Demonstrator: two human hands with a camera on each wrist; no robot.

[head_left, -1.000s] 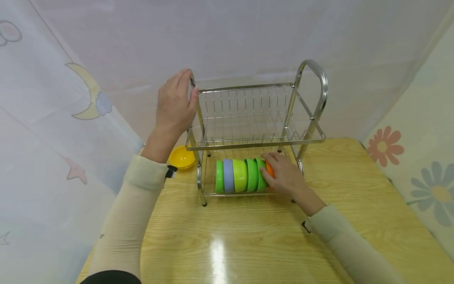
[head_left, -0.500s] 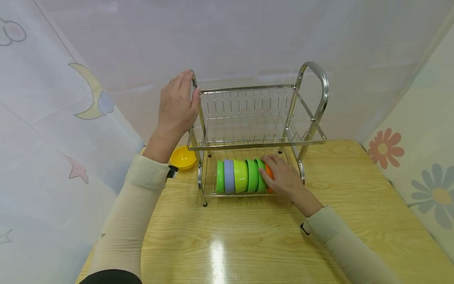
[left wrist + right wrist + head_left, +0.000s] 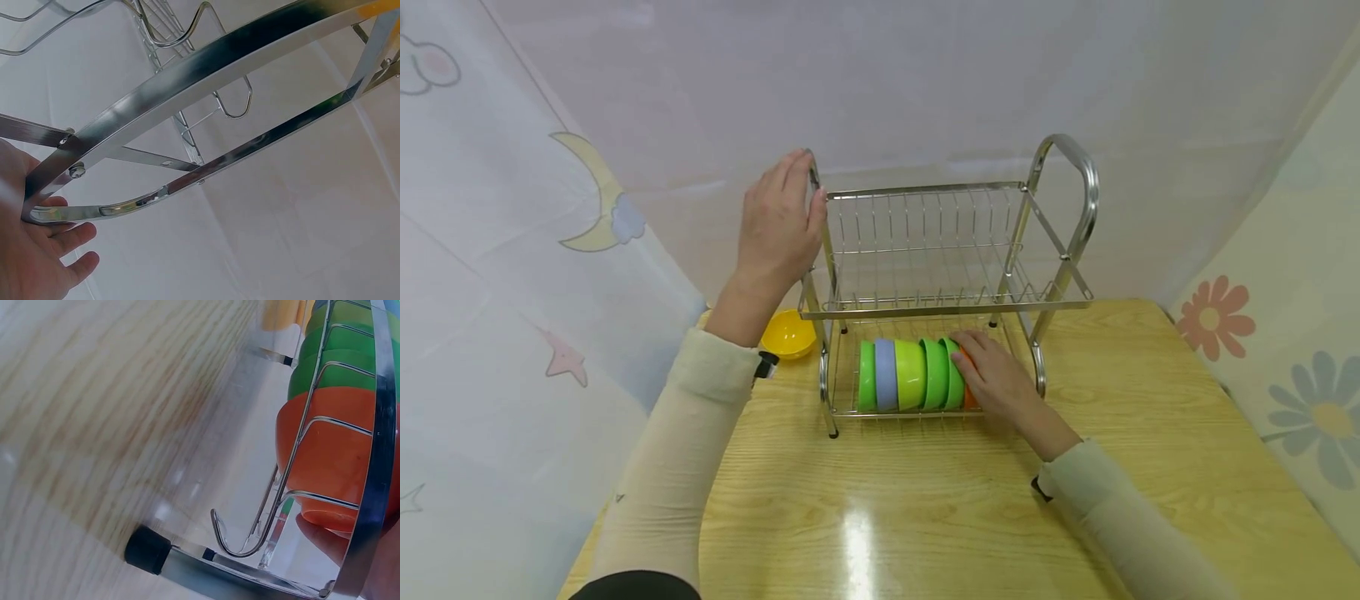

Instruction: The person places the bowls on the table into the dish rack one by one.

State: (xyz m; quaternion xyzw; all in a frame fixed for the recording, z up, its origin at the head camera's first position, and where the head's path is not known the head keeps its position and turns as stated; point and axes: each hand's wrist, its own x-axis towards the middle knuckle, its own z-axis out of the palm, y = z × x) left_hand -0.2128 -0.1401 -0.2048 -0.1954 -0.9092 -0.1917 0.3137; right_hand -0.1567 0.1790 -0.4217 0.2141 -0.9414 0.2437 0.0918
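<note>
A chrome two-tier dish rack (image 3: 951,304) stands on the wooden table (image 3: 925,508). Its lower tier holds a row of bowls on edge: green (image 3: 866,375), pale blue (image 3: 885,373), lime (image 3: 908,373), two more green (image 3: 935,372), then an orange bowl (image 3: 970,395) at the right end. My right hand (image 3: 996,379) reaches under the upper shelf and holds the orange bowl (image 3: 331,456), with a fingertip (image 3: 320,540) beneath it. My left hand (image 3: 778,218) lies flat against the rack's left handle (image 3: 206,59), fingers (image 3: 78,240) relaxed.
A yellow bowl (image 3: 787,333) sits on the table just left of the rack. The rack's upper shelf (image 3: 925,242) holds nothing. A black rubber foot (image 3: 148,549) of the rack stands on the table. Patterned curtains hang close on the left, back and right.
My right hand has eased the orange bowl slightly left against the green bowls. The left hand stays on the handle.
</note>
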